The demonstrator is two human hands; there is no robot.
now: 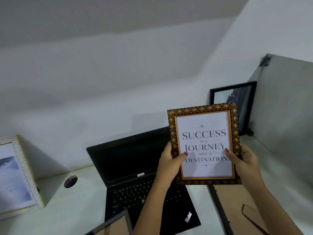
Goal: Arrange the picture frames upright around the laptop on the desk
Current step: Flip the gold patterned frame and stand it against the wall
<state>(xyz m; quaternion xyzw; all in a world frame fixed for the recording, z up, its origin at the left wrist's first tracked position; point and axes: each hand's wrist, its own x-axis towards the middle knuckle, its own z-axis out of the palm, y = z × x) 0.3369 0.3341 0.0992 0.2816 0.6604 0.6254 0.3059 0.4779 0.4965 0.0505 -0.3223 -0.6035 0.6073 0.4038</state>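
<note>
Both hands hold a gold-and-brown patterned frame [204, 141] with the text "Success is a journey, not a destination" upright in the air, above the right side of the open black laptop [132, 168]. My left hand [171, 161] grips its left edge and my right hand [243, 160] its right edge. A black frame [237, 99] stands upright at the back right against the partition. A white textured frame [20, 175] stands upright at the left. Another frame [237, 206] lies face down at the right, its brown back and stand showing. One more frame [115, 224] lies at the bottom edge.
The white desk [71, 209] meets a plain wall behind. A round cable hole [70, 181] sits left of the laptop. A grey partition panel [288, 102] closes the right side.
</note>
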